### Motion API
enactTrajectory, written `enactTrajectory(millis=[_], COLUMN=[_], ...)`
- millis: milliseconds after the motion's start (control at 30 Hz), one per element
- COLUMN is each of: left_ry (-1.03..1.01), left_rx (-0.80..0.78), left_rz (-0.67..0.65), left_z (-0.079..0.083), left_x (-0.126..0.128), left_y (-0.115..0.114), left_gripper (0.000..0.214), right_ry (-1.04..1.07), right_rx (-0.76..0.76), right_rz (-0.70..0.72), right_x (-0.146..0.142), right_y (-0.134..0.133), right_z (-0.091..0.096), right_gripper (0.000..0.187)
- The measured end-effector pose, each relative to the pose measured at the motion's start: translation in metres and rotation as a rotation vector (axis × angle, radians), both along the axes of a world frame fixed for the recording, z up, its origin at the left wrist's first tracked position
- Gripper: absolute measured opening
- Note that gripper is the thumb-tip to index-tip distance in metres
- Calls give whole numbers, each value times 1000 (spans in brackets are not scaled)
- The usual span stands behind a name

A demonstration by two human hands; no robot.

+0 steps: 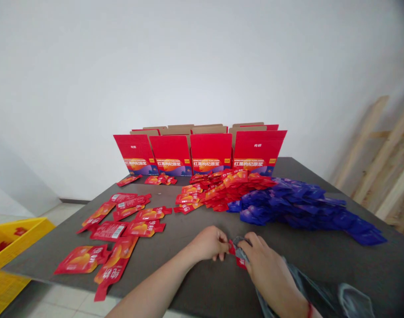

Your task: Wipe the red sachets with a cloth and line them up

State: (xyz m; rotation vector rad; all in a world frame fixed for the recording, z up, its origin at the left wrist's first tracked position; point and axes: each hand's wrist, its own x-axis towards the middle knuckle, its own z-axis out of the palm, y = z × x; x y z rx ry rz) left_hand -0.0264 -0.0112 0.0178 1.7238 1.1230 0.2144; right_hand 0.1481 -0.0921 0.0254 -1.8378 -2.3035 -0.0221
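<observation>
Close to the table's near edge, my left hand [210, 243] pinches the narrow end of a red sachet [241, 263]. My right hand [269, 269] is closed around a crumpled grey cloth [240, 251], pressed against that same sachet. Most of the sachet is hidden under the cloth and fingers. Several red sachets [142, 228] with orange prints lie scattered to the left of my hands. Beyond my hands, a heap of red sachets [221, 187] meets a heap of blue sachets [288, 203] on the right.
Red printed cartons [211, 152] with raised flaps stand in rows at the back of the dark table [175, 282]. A yellow crate [9, 265] with red items sits at lower left. Greyish see-through plastic [321, 291] lies at lower right; wooden boards [370, 141] lean beyond.
</observation>
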Motion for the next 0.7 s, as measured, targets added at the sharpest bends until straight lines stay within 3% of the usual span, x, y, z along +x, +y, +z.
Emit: enactTrajectory(millis=[133, 433, 500, 700], left_ry=[9, 19, 25, 27], left_rx=[57, 35, 35, 41], left_rz=[-13, 2, 7, 27], left_z=[-2, 0, 1, 1], left_x=[-1, 2, 4, 5], left_y=[-1, -1, -1, -1], left_gripper=[11, 14, 14, 14], right_ry=[-34, -65, -83, -181], right_rx=[-17, 67, 118, 221], right_rz=[-12, -32, 14, 231], right_x=[1, 88, 84, 23], right_y=[10, -9, -12, -19], right_z=[-3, -30, -31, -19], right_gripper=[32, 35, 39, 54])
